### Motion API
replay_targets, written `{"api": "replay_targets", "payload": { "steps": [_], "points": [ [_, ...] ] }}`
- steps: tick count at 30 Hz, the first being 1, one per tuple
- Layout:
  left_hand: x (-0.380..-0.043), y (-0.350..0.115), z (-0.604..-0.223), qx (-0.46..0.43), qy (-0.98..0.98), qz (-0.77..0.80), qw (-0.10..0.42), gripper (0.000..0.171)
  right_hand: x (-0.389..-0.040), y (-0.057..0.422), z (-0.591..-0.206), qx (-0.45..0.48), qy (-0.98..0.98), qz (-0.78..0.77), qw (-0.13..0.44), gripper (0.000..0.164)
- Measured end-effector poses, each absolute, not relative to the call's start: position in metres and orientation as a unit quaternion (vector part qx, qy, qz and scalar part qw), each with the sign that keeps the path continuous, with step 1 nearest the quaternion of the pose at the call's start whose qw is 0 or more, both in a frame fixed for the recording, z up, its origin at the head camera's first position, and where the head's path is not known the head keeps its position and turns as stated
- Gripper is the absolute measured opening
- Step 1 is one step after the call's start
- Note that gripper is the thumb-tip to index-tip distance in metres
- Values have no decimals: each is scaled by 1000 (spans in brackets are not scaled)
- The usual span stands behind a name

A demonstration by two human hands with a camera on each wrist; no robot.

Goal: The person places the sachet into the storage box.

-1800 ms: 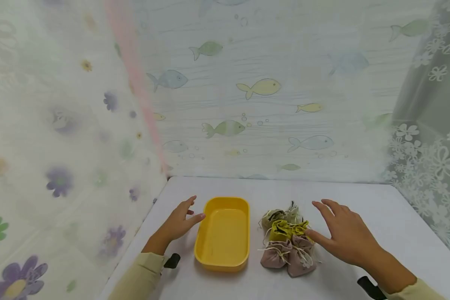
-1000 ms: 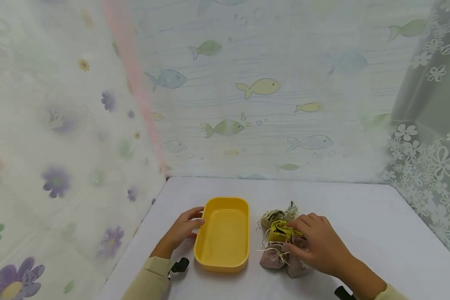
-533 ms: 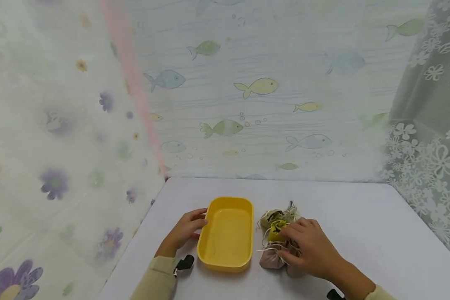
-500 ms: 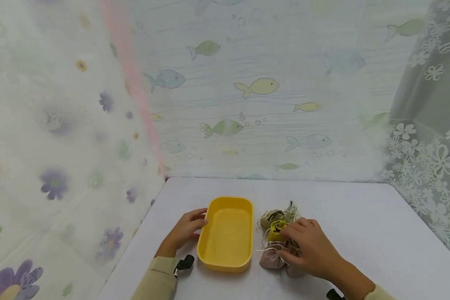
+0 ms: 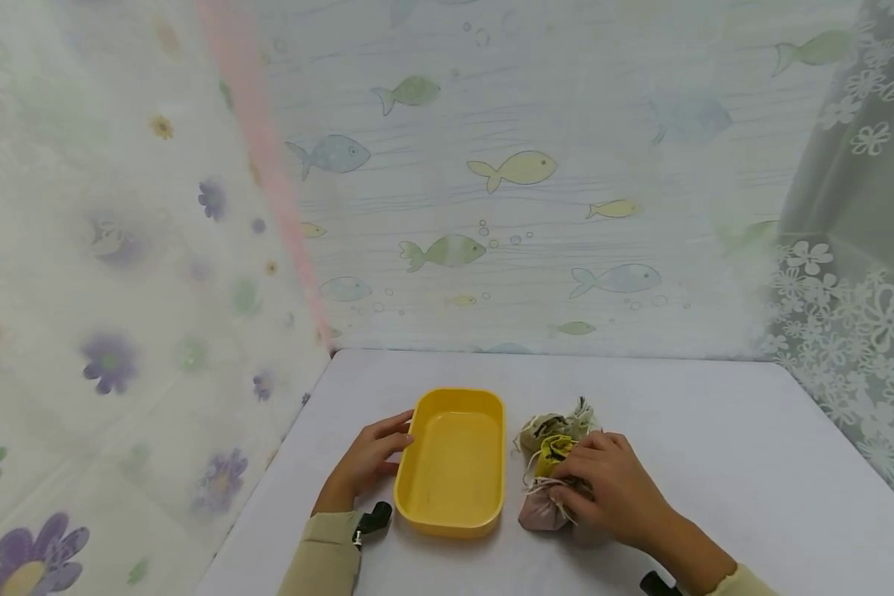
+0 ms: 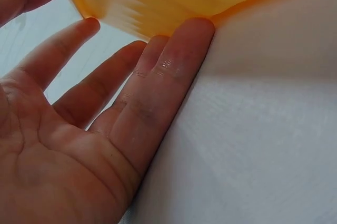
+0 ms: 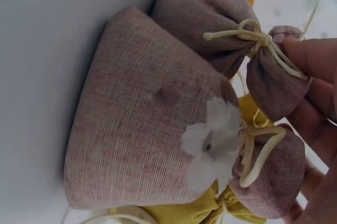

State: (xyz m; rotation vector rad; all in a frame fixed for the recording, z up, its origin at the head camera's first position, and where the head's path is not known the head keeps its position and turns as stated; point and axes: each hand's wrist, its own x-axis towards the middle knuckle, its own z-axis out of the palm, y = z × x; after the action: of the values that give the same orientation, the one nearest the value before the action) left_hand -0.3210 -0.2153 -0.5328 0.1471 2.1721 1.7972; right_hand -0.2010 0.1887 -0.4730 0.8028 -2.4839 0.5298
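A yellow tray (image 5: 450, 463) sits on the white table, left of a cluster of small drawstring pouches. My left hand (image 5: 368, 459) touches the tray's left side; in the left wrist view its fingers (image 6: 174, 66) are extended, with fingertips against the tray's wall. My right hand (image 5: 611, 488) is over the pouches. In the right wrist view, the thumb (image 7: 310, 58) and fingers pinch the gathered top of a mauve pouch (image 7: 205, 18). Beside it stands a larger mauve pouch (image 7: 142, 113) with a white flower. A yellow pouch (image 5: 555, 454) and a beige pouch (image 5: 544, 432) lie behind, partly hidden.
A white table (image 5: 685, 422) lies beneath everything. Curtains with printed fish (image 5: 521, 168) hang behind it, and a flowered sheet (image 5: 112, 364) hangs at the left. Black wrist-camera mounts (image 5: 375, 517) protrude below the wrists.
My right hand has come down and left onto the pouches. My left hand has reached the tray, which has shifted slightly right.
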Motion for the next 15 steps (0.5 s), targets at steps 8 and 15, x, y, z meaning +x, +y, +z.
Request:
{"api": "replay_targets", "payload": {
  "steps": [8,15],
  "points": [
    [-320,-215,-534,56,757,632,155,61,-203,186,-471,313,-890,209,256,18],
    [-326,-213,-528,35,766,629,124,58,-202,181,-465,320,-882,228,259,20]
  ]
}}
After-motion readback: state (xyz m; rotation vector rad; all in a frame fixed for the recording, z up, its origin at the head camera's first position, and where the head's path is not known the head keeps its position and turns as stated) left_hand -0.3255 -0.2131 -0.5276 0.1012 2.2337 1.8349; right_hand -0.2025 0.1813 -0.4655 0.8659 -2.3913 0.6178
